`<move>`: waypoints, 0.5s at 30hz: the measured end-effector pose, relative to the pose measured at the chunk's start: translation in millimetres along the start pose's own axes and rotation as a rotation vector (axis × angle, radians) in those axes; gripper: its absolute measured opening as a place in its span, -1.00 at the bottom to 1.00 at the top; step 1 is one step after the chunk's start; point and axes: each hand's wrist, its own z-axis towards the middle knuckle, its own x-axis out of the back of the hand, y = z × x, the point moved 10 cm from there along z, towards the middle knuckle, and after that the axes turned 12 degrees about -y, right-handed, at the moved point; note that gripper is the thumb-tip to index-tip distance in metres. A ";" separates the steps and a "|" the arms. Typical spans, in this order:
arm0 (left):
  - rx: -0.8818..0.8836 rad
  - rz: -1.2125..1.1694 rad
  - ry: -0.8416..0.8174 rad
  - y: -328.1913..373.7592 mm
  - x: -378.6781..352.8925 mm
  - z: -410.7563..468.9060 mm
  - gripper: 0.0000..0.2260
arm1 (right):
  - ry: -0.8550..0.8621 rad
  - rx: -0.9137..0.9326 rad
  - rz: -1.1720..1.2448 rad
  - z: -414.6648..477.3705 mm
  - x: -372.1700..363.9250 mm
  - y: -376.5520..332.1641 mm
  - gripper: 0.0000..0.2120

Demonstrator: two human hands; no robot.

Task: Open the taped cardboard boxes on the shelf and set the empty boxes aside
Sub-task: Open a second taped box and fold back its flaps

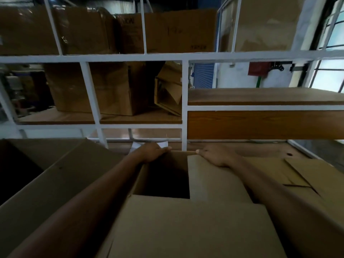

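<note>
We see the left hand [155, 152] and, apparently, the right hand [216, 156] gripping the far rim of the open cardboard box [195, 229], which extends beneath both forearms toward us.

A: What is held at the grip?
B: The far rim of the open box [186, 229] is held by the left hand [154, 152] and the right hand [216, 157].
A: And around it?
B: Left of the grip a second open box [61, 175] is set; right of it, flattened cardboard [316, 175] is laid; beyond it, shelf boxes [115, 90] are stood
</note>
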 end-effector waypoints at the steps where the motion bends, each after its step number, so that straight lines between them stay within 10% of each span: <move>1: 0.010 0.014 0.014 1.8 1.2 -3.2 -0.55 | -0.005 0.004 0.011 -2.8 0.8 -1.6 -0.56; 15: -0.078 0.163 0.179 19.0 -21.0 -133.2 -0.87 | 0.065 0.128 0.288 -163.4 7.1 -39.4 -0.74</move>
